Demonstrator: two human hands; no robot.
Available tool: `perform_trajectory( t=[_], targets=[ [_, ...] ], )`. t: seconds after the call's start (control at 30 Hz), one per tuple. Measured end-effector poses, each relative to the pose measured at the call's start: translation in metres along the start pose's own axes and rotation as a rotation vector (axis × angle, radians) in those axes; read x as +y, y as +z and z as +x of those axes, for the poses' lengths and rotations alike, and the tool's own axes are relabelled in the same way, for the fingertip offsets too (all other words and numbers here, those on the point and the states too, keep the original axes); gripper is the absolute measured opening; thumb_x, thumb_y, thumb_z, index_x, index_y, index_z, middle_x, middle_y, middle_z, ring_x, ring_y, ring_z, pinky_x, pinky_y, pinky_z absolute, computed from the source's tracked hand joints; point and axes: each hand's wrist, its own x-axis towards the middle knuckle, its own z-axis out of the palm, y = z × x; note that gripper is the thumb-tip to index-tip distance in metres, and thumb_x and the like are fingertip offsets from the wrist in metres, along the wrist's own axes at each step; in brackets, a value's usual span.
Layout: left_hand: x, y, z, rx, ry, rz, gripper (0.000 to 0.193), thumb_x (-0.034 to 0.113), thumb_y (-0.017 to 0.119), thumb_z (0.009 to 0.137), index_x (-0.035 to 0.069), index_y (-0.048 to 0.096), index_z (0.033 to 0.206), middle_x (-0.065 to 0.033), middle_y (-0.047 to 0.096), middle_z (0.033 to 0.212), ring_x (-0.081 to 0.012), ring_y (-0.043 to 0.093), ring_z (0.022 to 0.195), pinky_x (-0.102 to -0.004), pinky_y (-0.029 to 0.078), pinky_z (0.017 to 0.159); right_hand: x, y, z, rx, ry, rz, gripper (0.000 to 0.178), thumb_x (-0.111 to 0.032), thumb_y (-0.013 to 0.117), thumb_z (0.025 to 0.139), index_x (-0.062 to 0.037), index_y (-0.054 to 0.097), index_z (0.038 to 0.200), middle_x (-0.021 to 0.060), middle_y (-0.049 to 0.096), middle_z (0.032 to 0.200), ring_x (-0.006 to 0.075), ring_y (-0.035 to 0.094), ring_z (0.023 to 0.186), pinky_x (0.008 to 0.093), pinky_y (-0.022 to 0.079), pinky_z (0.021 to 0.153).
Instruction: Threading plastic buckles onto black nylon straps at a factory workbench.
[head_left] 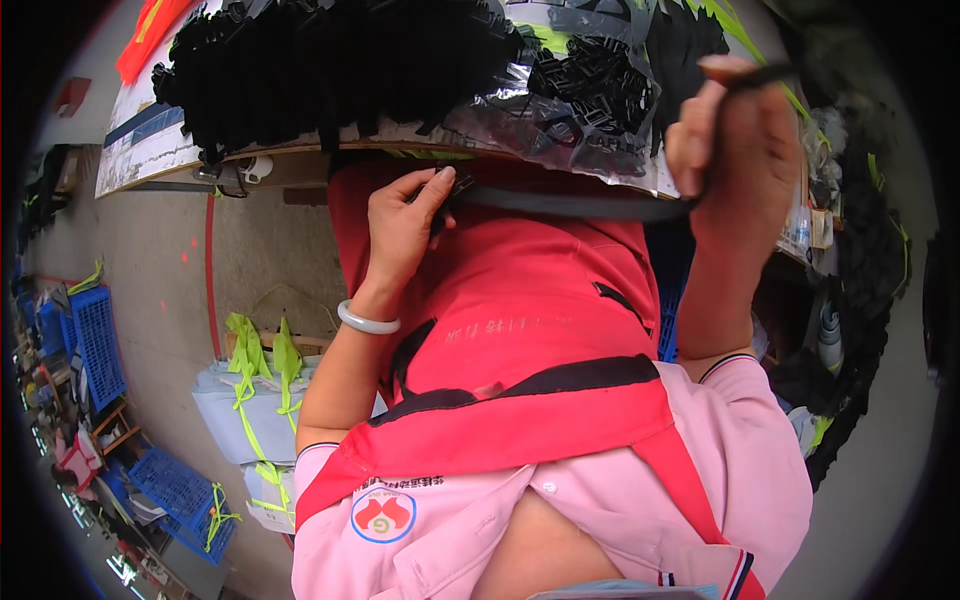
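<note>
Between thumb and fingers, my left hand [402, 222] pinches a small black buckle [461, 183] in front of the red apron [540, 270]. A black webbing strap [580, 206] runs from that buckle across to the right, blurred by motion. My right hand [738, 145] is raised at the right by the table edge, its fingers curled, with the strap passing up over it. A large heap of black straps [330, 80] lies on the table ahead. Beside it, a clear plastic bag [520, 125] lies partly under a pile of black buckles [595, 82].
The white table's edge [150, 160] curves across in front of me. On the left, grey bundles [225, 400] are tied with yellow-green strips, and blue plastic crates [98, 345] stand on the floor farther out. More black material [860, 330] hangs at the far right.
</note>
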Motion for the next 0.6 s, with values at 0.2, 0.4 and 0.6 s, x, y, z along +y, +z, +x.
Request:
perform_trajectory(
  t=[0.2, 0.4, 0.6],
  targets=[
    [0.002, 0.015, 0.001, 0.021, 0.1, -0.021, 0.024, 0.022, 0.066, 0.091, -0.001, 0.07, 0.096, -0.0001, 0.062, 0.066, -0.0036, 0.054, 0.051, -0.0184, 0.036, 0.041, 0.104, 0.015, -0.063, -0.145, 0.851, -0.175, 0.018, -0.019, 0.061, 0.094, -0.0018, 0.061, 0.087, -0.003, 0.06, 0.073, 0.0016, 0.051, 0.063, 0.0193, 0.041, 0.053],
    [-0.009, 0.013, 0.002, 0.087, 0.301, -0.017, 0.019, 0.015, 0.068, 0.09, -0.002, 0.069, 0.098, -0.0009, 0.064, 0.073, -0.0044, 0.055, 0.057, -0.0177, 0.041, 0.05, 0.114, 0.026, -0.064, -0.047, 0.913, -0.246, 0.017, -0.019, 0.06, 0.094, -0.0054, 0.06, 0.083, -0.0039, 0.058, 0.071, 0.0007, 0.049, 0.058, 0.0171, 0.038, 0.05],
    [-0.021, 0.018, 0.004, 0.088, 0.545, 0.025, 0.018, 0.012, 0.067, 0.09, -0.003, 0.068, 0.101, -0.0025, 0.064, 0.079, -0.0056, 0.056, 0.059, -0.0183, 0.044, 0.051, 0.119, 0.034, -0.059, -0.014, 0.822, -0.131, 0.017, -0.02, 0.061, 0.094, -0.0053, 0.061, 0.085, -0.0039, 0.058, 0.071, 0.0001, 0.048, 0.058, 0.0161, 0.038, 0.05]
  ],
)
